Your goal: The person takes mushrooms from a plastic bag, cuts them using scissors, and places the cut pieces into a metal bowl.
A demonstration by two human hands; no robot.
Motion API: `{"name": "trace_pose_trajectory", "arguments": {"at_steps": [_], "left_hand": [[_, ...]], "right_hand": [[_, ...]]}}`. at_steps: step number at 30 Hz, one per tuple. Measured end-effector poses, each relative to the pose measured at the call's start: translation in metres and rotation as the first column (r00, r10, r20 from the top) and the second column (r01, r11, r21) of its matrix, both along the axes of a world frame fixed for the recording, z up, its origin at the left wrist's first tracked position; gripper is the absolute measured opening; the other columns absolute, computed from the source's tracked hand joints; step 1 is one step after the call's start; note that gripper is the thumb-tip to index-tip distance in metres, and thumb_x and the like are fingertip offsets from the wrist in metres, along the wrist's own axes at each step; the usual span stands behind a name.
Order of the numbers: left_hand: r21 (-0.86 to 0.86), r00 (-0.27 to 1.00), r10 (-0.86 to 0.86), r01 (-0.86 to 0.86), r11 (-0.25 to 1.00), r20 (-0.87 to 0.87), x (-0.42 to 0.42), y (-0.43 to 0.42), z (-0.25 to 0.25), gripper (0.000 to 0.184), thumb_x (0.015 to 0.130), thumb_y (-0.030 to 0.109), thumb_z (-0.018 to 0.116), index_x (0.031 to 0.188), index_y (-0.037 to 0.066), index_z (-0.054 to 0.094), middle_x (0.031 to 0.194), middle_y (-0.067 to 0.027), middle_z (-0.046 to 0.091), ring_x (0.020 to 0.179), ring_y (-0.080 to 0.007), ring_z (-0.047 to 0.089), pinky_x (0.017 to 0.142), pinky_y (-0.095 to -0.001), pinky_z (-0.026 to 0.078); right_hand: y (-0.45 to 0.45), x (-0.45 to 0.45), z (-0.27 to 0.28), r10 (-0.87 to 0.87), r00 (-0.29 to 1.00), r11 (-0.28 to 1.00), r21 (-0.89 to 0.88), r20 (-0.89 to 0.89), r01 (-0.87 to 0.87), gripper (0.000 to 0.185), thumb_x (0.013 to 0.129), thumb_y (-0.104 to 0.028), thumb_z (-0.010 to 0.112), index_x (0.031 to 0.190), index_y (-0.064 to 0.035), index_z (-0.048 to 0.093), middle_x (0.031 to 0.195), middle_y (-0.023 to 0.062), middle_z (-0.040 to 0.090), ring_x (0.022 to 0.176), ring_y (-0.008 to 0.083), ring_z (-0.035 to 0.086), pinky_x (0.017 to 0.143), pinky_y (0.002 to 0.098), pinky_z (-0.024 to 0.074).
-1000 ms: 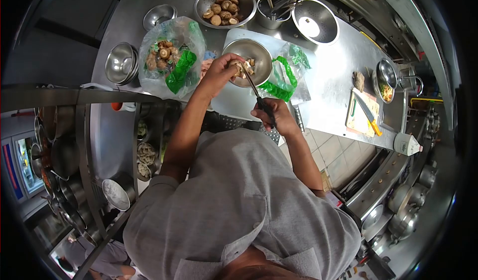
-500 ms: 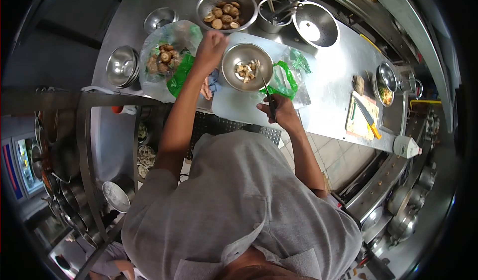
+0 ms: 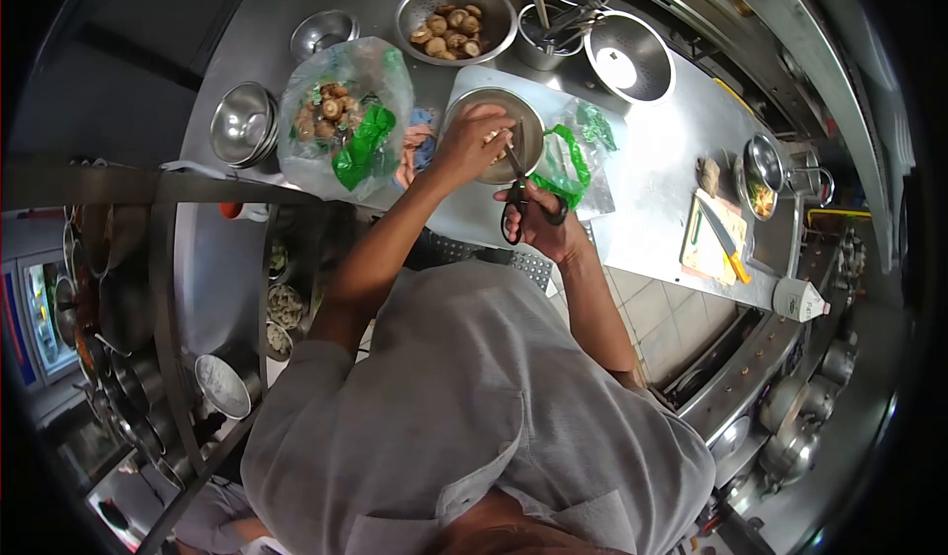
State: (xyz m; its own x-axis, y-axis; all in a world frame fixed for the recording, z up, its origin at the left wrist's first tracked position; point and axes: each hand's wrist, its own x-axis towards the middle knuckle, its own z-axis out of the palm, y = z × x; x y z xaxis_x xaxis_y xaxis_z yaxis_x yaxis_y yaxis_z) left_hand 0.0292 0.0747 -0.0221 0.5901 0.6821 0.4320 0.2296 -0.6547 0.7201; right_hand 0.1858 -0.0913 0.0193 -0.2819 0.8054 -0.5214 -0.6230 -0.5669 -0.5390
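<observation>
The left hand (image 3: 470,152), half a second ago clear of the bowl (image 3: 535,126) on its far left, is now over it, fingers curled close to the blades of the scissors (image 3: 520,191). Both hands thus meet at one working point. The right hand (image 3: 549,231) grips the scissors, handles spread. Whether the left hand pinches a mushroom cannot be told. The bowl sits on the board (image 3: 459,217), nearer than the colander (image 3: 407,24).
</observation>
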Motion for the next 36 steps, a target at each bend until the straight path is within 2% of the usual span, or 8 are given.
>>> {"name": "trace_pose_trajectory", "arguments": {"at_steps": [9, 13, 16, 19, 28, 30, 33, 36], "left_hand": [[0.062, 0.970, 0.240, -0.243, 0.968, 0.040, -0.014, 0.012, 0.013, 0.018, 0.093, 0.016, 0.073, 0.107, 0.004, 0.075, 0.114, -0.0150, 0.071, 0.109, -0.0343, 0.065, 0.097, -0.0443, 0.050], [0.286, 0.684, 0.706, -0.651, 0.704, -0.182, -0.100, 0.044, 0.035, 0.019, 0.088, 0.011, 0.071, 0.105, 0.003, 0.074, 0.106, -0.0189, 0.071, 0.097, -0.0371, 0.069, 0.090, -0.0488, 0.054], [0.417, 0.515, 0.799, -0.682, 0.601, -0.310, -0.158, 0.059, 0.023, 0.024, 0.086, 0.011, 0.073, 0.108, 0.003, 0.074, 0.110, -0.0177, 0.071, 0.103, -0.0369, 0.068, 0.091, -0.0501, 0.053], [0.475, 0.526, 0.762, -0.596, 0.647, -0.378, -0.185, 0.070, 0.001, 0.028, 0.083, 0.007, 0.067, 0.110, 0.002, 0.071, 0.107, -0.0184, 0.069, 0.103, -0.0401, 0.065, 0.092, -0.0506, 0.052], [0.389, 0.612, 0.733, -0.623, 0.679, -0.298, -0.186, 0.070, 0.007, 0.048, 0.078, 0.012, 0.081, 0.123, 0.003, 0.067, 0.118, -0.0182, 0.061, 0.110, -0.0367, 0.062, 0.095, -0.0490, 0.052], [-0.066, 0.827, 0.561, -0.559, 0.827, 0.024, -0.172, 0.059, 0.001, 0.049, 0.080, 0.003, 0.080, 0.126, 0.002, 0.064, 0.114, -0.0150, 0.065, 0.103, -0.0295, 0.068, 0.087, -0.0430, 0.056], [-0.447, 0.915, 0.397, -0.329, 0.832, 0.066, -0.130, 0.018, 0.022, 0.052, 0.082, -0.002, 0.079, 0.131, 0.002, 0.061, 0.111, -0.0109, 0.069, 0.096, -0.0198, 0.070, 0.079, -0.0337, 0.057], [-0.675, 0.932, 0.333, -0.153, 0.722, 0.144, -0.104, 0.000, 0.021, 0.053, 0.084, -0.002, 0.079, 0.134, 0.001, 0.060, 0.109, -0.0088, 0.071, 0.095, -0.0151, 0.070, 0.078, -0.0296, 0.056]], "right_hand": [[-0.010, -0.008, 0.016, -0.020, 0.938, 0.999, 0.046, 0.347, 0.004, 0.049, 0.093, -0.032, 0.081, 0.121, 0.0050, 0.063, 0.067, -0.0009, 0.057, 0.057, 0.0123, 0.056, 0.053, 0.0279, 0.0463], [-0.020, -0.016, 0.024, -0.122, 0.793, 0.991, 0.035, 0.597, 0.126, 0.048, 0.087, -0.019, 0.087, 0.121, 0.0037, 0.062, 0.070, 0.0024, 0.064, 0.053, 0.0092, 0.057, 0.049, 0.0257, 0.0439], [-0.032, -0.005, -0.001, -0.089, 0.397, 0.982, 0.147, 0.913, -0.119, 0.056, 0.086, -0.020, 0.088, 0.127, 0.0040, 0.057, 0.071, 0.0014, 0.062, 0.058, 0.0091, 0.055, 0.054, 0.0266, 0.0461], [-0.042, -0.004, -0.009, -0.153, 0.296, 0.924, 0.242, 0.943, -0.294, 0.064, 0.086, -0.020, 0.089, 0.134, 0.0028, 0.053, 0.074, 0.0008, 0.059, 0.065, 0.0107, 0.055, 0.059, 0.0286, 0.0475], [-0.028, -0.016, 0.004, -0.129, 0.676, 0.914, 0.352, 0.725, -0.203, 0.060, 0.090, -0.021, 0.084, 0.135, 0.0045, 0.055, 0.089, 0.0063, 0.063, 0.076, 0.0155, 0.058, 0.072, 0.0329, 0.0515], [-0.029, -0.021, 0.009, -0.133, 0.765, 0.931, 0.345, 0.630, -0.122, 0.057, 0.091, -0.021, 0.083, 0.134, 0.0047, 0.056, 0.091, 0.0056, 0.064, 0.076, 0.0154, 0.059, 0.071, 0.0320, 0.0516], [-0.022, -0.024, 0.023, -0.011, 0.859, 0.966, 0.229, 0.512, -0.124, 0.056, 0.088, -0.025, 0.085, 0.129, 0.0039, 0.061, 0.084, 0.0069, 0.065, 0.072, 0.0152, 0.061, 0.068, 0.0325, 0.0523], [-0.016, -0.031, 0.042, -0.103, 0.249, 0.909, 0.193, 0.963, -0.370, 0.053, 0.080, -0.028, 0.091, 0.116, 0.0024, 0.068, 0.074, 0.0099, 0.067, 0.068, 0.0204, 0.066, 0.065, 0.0377, 0.0539]]}}
